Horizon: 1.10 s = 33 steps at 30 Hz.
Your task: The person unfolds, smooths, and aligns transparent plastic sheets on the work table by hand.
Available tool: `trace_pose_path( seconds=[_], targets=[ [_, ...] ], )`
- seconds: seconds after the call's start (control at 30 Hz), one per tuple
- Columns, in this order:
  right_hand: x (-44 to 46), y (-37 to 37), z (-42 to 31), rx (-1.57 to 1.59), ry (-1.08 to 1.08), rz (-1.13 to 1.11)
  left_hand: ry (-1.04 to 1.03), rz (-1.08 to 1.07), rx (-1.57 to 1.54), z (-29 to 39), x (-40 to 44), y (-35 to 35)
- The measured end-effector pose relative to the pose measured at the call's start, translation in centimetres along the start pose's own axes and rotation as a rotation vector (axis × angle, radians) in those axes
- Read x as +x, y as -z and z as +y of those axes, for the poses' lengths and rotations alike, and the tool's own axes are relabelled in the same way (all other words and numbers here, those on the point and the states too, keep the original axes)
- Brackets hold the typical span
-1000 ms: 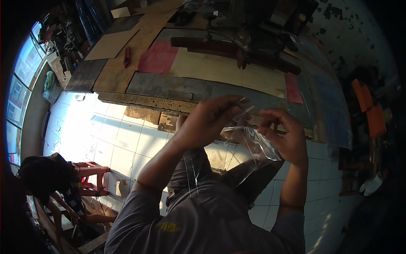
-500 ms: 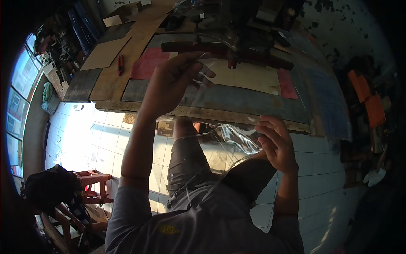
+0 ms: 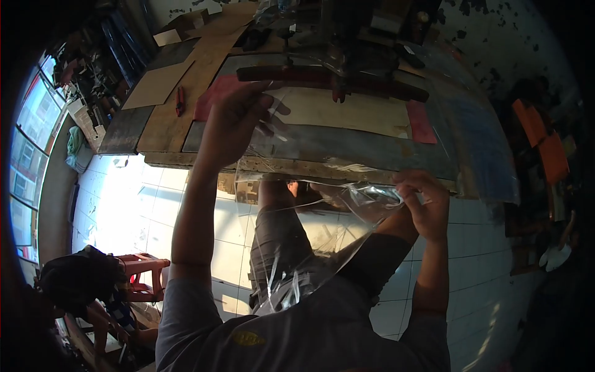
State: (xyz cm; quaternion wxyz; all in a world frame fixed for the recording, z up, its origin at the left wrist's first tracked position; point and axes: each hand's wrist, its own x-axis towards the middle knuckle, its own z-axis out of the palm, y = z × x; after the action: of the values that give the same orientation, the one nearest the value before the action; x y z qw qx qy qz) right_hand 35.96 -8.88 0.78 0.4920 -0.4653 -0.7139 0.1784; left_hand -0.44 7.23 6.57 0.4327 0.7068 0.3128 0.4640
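Note:
A sheet of clear, wrinkled plastic (image 3: 310, 192) hangs spread out between my hands, over my lap and the table's front edge. My left hand (image 3: 238, 121) is raised over the table and pinches the plastic's upper left part. At the right, my right hand (image 3: 424, 201) has its fingers closed on the crumpled right edge of the sheet. Behind the plastic, a pale yellow sheet (image 3: 347, 113) with pink ends lies on the grey table surface (image 3: 322, 139). A dark red bar (image 3: 334, 80) of a machine stands over it.
A red cutter (image 3: 180, 101) and brown cardboard (image 3: 158, 85) lie on the table's left part. Another person (image 3: 80, 279) is at the lower left beside a red stool (image 3: 142, 270). Orange objects (image 3: 551, 161) stand at the far right.
My left hand has moved up and left, away from my right hand, drawing the bunched plastic out into a wider sheet. My right hand has closed around its edge.

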Motion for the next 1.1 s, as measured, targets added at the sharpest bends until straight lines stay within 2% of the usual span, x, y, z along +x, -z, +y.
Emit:
trace_pose_path(
  seconds=[0.03,0.13,0.27,0.5,1.1],
  targets=[
    [0.7,0.3,-1.2,0.114,-0.14,0.021,-0.003,0.004,-0.003,-0.4,-0.6,-0.2],
    [2.5,2.2,-0.8,0.256,-0.203,-0.049,0.019,0.102,-0.107,-1.9,-2.0,-1.3],
    [5.0,3.7,-1.1,0.2,-0.294,-0.076,0.025,0.209,-0.122,-2.6,-3.7,-3.0],
    [6.6,4.1,-1.9,0.186,-0.271,-0.143,0.035,0.293,-0.135,-4.1,-5.5,-3.6],
    [7.4,4.1,-2.8,0.144,-0.331,-0.144,0.02,0.29,-0.191,-6.4,-6.9,-3.6]
  ],
)
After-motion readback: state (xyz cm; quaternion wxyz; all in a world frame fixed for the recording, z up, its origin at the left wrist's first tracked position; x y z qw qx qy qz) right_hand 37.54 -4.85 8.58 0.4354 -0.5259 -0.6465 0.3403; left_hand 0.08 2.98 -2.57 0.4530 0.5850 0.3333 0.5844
